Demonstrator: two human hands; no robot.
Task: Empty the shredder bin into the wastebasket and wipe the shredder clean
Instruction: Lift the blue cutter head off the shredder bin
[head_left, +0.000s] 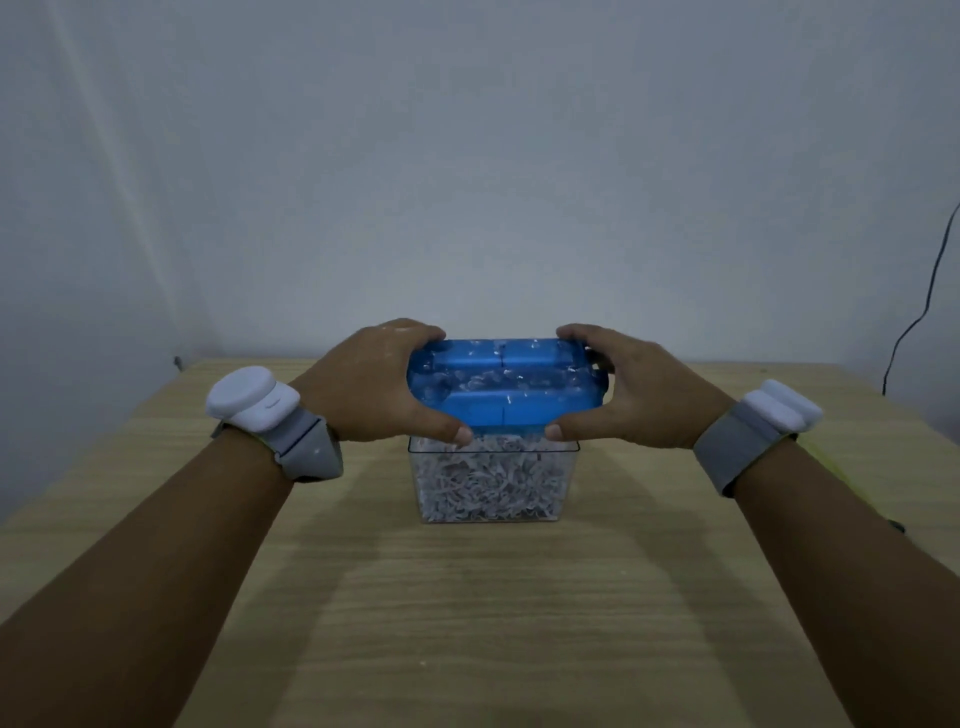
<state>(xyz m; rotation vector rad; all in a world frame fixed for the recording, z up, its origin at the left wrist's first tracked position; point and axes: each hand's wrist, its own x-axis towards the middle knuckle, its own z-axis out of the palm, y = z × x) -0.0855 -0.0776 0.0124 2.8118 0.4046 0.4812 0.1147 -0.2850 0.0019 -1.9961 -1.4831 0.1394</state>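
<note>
At the centre of the frame sits the blue shredder top (501, 387), speckled with white paper bits, on its clear bin (493, 483). The bin stands upright just below it and is packed nearly to the rim with white shredded paper (491, 480).

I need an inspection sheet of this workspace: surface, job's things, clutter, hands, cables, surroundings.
Surface: wooden table, light grain.
Job's things: blue shredder top, flecked with paper bits, sits on clear bin full of shredded paper. Wastebasket and cloth: nothing seen.
Clutter: nothing seen.
Hands: left hand and right hand each grip one end of the shredder top; both wrists wear grey bands with white devices.
Cables: black cable against the wall at right.
Surroundings: plain pale wall.
</note>
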